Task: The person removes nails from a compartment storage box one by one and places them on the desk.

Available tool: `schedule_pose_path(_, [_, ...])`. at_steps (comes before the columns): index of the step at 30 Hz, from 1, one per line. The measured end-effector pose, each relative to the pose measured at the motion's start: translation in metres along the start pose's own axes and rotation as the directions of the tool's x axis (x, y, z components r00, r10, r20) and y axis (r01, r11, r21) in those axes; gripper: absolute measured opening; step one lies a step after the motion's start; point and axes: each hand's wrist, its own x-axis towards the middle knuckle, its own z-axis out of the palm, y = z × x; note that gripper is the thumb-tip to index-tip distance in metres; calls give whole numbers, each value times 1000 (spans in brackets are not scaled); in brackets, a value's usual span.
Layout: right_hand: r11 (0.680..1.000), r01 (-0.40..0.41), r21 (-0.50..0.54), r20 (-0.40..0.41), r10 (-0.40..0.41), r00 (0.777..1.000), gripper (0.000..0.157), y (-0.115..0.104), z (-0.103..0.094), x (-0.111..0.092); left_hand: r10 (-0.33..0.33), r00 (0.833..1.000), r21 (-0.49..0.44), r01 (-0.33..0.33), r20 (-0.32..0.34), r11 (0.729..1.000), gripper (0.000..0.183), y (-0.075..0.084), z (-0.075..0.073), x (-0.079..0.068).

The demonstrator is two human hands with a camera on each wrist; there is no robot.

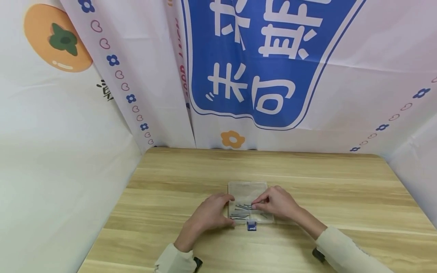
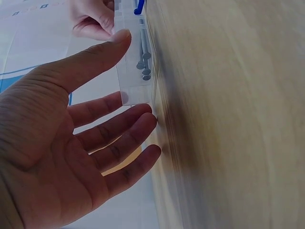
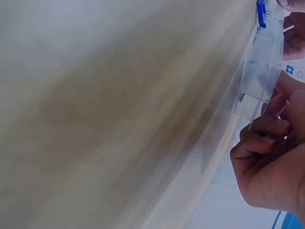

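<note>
A clear plastic box point(image 1: 239, 223) with a blue latch point(image 1: 251, 226) at its front lies on the table, with low dividers inside. Several grey nails point(image 1: 240, 217) lie in its left front compartment, and others point(image 1: 241, 207) lie just behind. My left hand point(image 1: 211, 212) holds the box's left end, thumb at the front and fingers at the side. In the left wrist view, round nail heads point(image 2: 146, 76) show through the plastic. Over the box, my right hand point(image 1: 278, 203) pinches the end of a nail between thumb and forefinger. That nail is mostly hidden by the fingertips.
The wood-grain table point(image 1: 170, 182) extends around the box on all sides. Behind it hangs a white printed cloth point(image 1: 153, 76) with a blue panel point(image 1: 205, 87), and more white cloth point(image 1: 68, 159) closes off the left side.
</note>
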Motion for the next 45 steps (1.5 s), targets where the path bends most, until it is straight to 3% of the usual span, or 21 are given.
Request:
schedule_pose_path(17, [993,-38,-113,-29,35,999,4,-10,2,10,-8,1000,24,9,-9,1000,72,-1,-3,0])
schedule_pose_path(38, [999,-10,-43,30,12,999,5,-3,-2,6,-20,1000,3,20,-1,1000,74,-3,2,-1])
schedule_pose_path(45, [989,-19,-145,42,26,999,5,-9,-10,3,-6,1000,15,6,-8,1000,72,-4,2,0])
